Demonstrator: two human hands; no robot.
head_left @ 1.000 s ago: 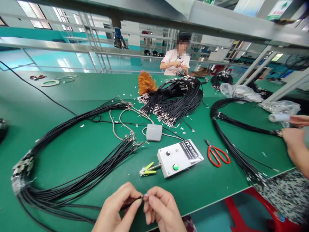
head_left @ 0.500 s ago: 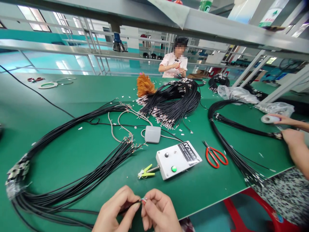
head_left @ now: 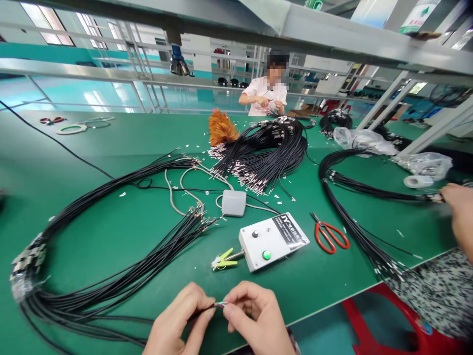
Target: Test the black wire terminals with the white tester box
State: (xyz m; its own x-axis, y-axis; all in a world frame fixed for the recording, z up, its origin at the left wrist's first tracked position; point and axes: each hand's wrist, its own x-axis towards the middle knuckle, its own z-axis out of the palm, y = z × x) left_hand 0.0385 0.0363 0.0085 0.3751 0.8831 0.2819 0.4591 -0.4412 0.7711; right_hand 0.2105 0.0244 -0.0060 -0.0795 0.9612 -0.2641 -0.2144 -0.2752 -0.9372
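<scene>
My left hand point(head_left: 182, 318) pinches a black cable point(head_left: 201, 311) close to its end. Thin coloured wires point(head_left: 220, 304) stick out of the cable's sheath, and my right hand point(head_left: 254, 313) has their tips between thumb and fingers. Just beyond my hands is a white control box point(head_left: 260, 246) with a lit green button and a yellow-green clip point(head_left: 224, 260) on its shaft. On the left, a bundle of black cables point(head_left: 111, 197) curves round, bound with clear wrap point(head_left: 22, 288); its stripped ends lie near a grey pedal-like block point(head_left: 234, 203).
Red-handled scissors point(head_left: 328, 236) lie right of the box. Beyond is a heap of black cables point(head_left: 273, 153) beside an orange duster point(head_left: 221, 128). At right, a co-worker's hand point(head_left: 460, 212) touches another cable bundle point(head_left: 384, 192), near a white roll point(head_left: 417, 181). A shelf point(head_left: 221, 37) hangs overhead.
My right hand has shifted slightly right, showing more of the coloured wires. The co-worker at right has let go of the white roll, which now lies on the table.
</scene>
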